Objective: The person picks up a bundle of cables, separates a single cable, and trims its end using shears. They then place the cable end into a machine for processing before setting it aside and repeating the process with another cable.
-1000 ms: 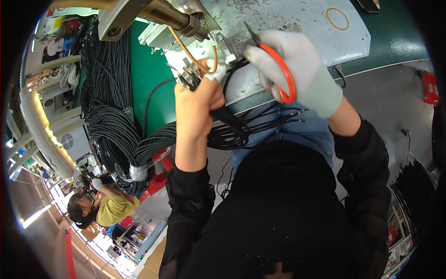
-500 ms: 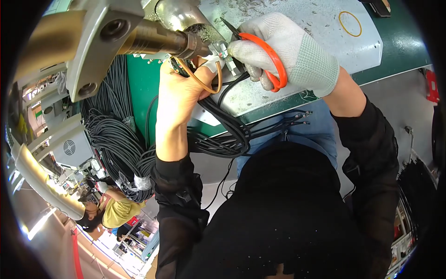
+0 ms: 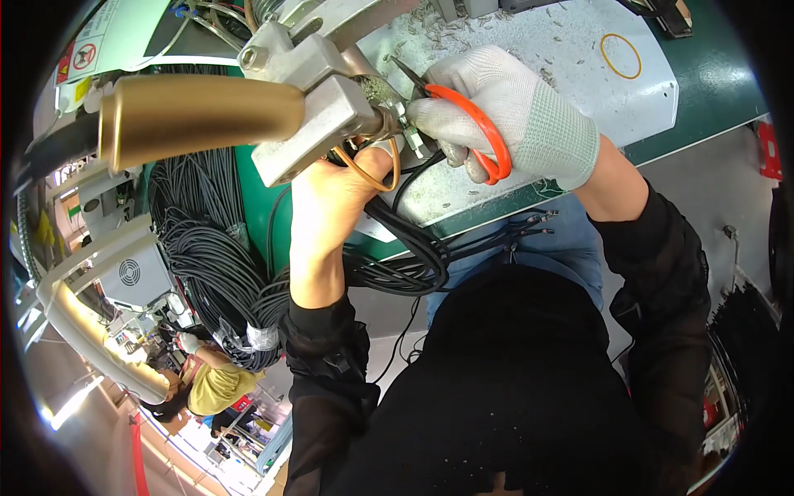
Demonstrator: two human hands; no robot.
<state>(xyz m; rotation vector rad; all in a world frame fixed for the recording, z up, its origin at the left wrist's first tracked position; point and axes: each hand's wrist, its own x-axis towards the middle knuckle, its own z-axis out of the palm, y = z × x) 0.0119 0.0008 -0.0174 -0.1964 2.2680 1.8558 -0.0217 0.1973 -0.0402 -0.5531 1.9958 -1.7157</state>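
My left hand, bare, is closed at the end of a black cable, its fingertips partly hidden under a grey metal bracket. A tan ring loops by its thumb. A small silver metal connector sticks out between my two hands. In a white knit glove, my right hand grips red-handled scissors, dark blades pointing up and left; its fingertips are at the connector. Above my left hand, the bracket clamps a gold-coloured cylinder.
Under my hands lies a pale board with scattered metal bits and a yellow rubber band, on a green table. Bundled black cables hang at left; more cables cross my lap. A person in yellow works at lower left.
The bracket and gold cylinder have shifted right in the picture, now covering more of my left fingers. Both hands sit slightly lower in view. The scissors stay in my right hand.
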